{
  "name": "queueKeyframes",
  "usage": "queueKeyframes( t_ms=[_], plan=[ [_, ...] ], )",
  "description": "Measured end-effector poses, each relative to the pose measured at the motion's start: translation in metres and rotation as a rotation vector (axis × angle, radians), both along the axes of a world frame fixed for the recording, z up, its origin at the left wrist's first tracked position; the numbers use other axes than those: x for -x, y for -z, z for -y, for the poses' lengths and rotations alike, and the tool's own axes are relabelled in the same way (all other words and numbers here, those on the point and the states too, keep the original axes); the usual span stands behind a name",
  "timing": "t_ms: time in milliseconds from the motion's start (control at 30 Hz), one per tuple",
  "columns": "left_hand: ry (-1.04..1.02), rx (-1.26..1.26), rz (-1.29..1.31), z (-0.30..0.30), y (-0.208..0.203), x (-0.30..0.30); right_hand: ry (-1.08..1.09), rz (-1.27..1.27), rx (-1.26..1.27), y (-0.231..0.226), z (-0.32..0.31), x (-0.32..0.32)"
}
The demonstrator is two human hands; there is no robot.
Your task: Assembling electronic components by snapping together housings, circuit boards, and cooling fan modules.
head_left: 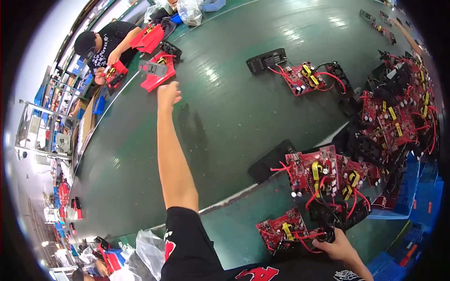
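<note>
My left arm reaches far across the green table, and my left hand (pixel 168 96) is loosely curled with nothing visible in it. Just beyond it a grey, blurred plate (pixel 153 69) overlaps a red casing (pixel 157 84), which has a board and black end part. At the near edge my right hand (pixel 340 246) grips a black end piece (pixel 327 229) wired to a red circuit board (pixel 282 228) with a yellow-wrapped component. The fingers under that piece are partly hidden. More red boards (pixel 316 171) with red wires lie just beyond my right hand.
A co-worker (pixel 105 49) at the far left handles a red unit (pixel 115 75). One board with black end panels (pixel 304 78) lies at the far middle. Boards pile up (pixel 393 117) at the right above a blue crate (pixel 405 192). A plastic bag (pixel 150 253) is at lower left.
</note>
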State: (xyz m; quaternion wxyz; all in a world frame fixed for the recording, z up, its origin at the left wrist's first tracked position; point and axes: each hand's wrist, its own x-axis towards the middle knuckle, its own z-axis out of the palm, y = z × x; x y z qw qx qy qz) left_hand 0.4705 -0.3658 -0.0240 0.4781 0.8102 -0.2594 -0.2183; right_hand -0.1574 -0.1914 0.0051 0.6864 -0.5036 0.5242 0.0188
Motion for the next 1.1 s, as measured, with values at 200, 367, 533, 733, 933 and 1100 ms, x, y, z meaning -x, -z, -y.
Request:
queueKeyframes(
  t_ms=[200, 367, 533, 733, 933, 1100],
  plan=[
    [0.611, -0.690, 0.517, -0.127, -0.074, 0.211, 0.004, 0.274, 0.136, 0.004, 0.003, -0.016],
    [0.404, -0.792, 0.435, -0.274, -0.085, 0.412, 0.005, 0.484, 0.416, 0.018, 0.001, -0.012],
    [0.316, -0.464, 0.651, -0.346, -0.019, 0.498, 0.160, 0.597, 0.293, 0.055, -0.025, -0.022],
    [0.165, -0.482, 0.910, -0.310, -0.020, 0.512, 0.250, 0.599, 0.221, 0.068, -0.058, -0.010],
    [0.731, -0.241, 0.564, -0.305, -0.045, 0.477, 0.507, 0.758, 0.016, 0.071, -0.066, 0.024],
    [0.974, 0.120, 0.856, -0.269, -0.033, 0.446, 0.518, 0.688, 0.257, 0.064, -0.086, 0.054]
  ],
)
